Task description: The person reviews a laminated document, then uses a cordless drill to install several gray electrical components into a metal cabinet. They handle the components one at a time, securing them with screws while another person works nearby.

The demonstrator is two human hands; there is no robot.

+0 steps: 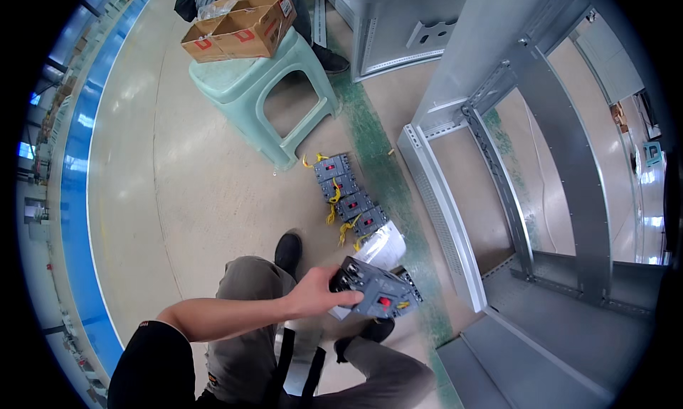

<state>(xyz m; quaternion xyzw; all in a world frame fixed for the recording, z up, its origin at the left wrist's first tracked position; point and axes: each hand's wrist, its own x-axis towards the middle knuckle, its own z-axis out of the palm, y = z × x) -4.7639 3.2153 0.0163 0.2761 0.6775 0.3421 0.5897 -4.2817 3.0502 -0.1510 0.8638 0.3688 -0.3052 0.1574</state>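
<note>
My left hand (321,291) grips a dark grey moulded-case circuit breaker (373,289) at its left end, the thumb along the near side. A red switch shows on the breaker's face, with a small yellow mark beside it. Just beyond it, a white sheet of paper (384,249) with a glossy part covers some of the floor. Further off, several similar circuit breakers (351,203) stand in a slanting row, yellow wires (331,213) coming from their left sides. Part of another dark unit shows behind the held breaker, mostly hidden. My right hand is out of view.
A grey metal cabinet frame (441,217) lies along the right. Beyond the breakers stands a pale green plastic stool (242,89) carrying an open cardboard box (238,35). Another person's leg and shoe (329,59) are behind it. A green stripe (370,131) crosses the floor.
</note>
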